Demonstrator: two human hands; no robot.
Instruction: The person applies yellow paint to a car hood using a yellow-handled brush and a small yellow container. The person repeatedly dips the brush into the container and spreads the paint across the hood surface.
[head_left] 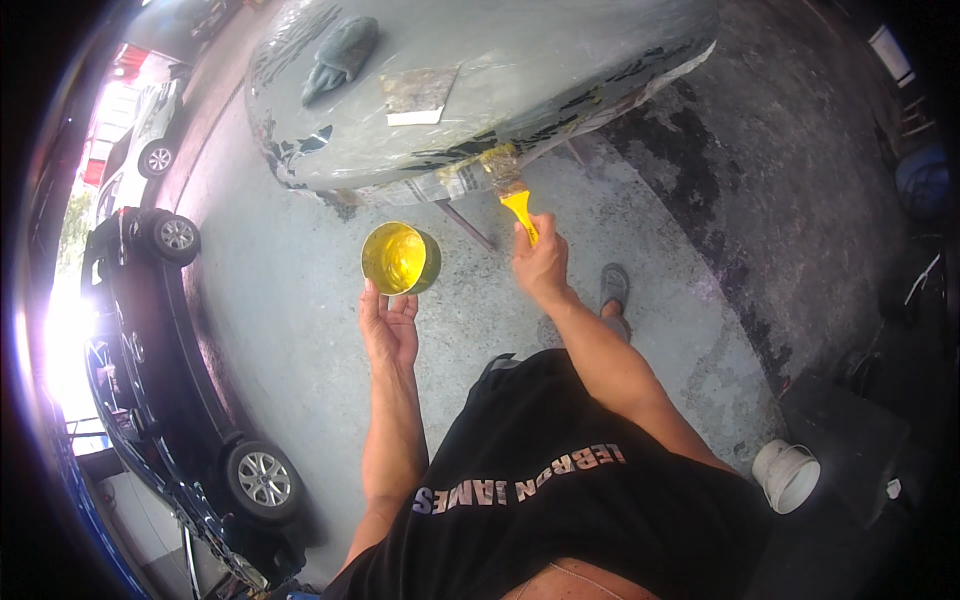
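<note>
My right hand (542,262) is closed round the yellow handle of a flat paintbrush (516,200). The brush's bristles, coated with yellowish stuff, reach the near lower edge of a large grey curved panel (480,60); whether they press on it I cannot tell. My left hand (389,325) holds up a round tin (401,259) from below, its fingers at the base and side. Inside the tin is a shiny yellow coating or liquid. Newspaper-like sheeting (440,184) runs along the panel's near edge, with dark patches just above it.
On the panel lie a grey glove or cloth (342,55) and a flat square spreader or board (418,95). A stand leg (466,226) slants out below. A dark car (150,340) is at the left, a white bucket (787,476) at the lower right.
</note>
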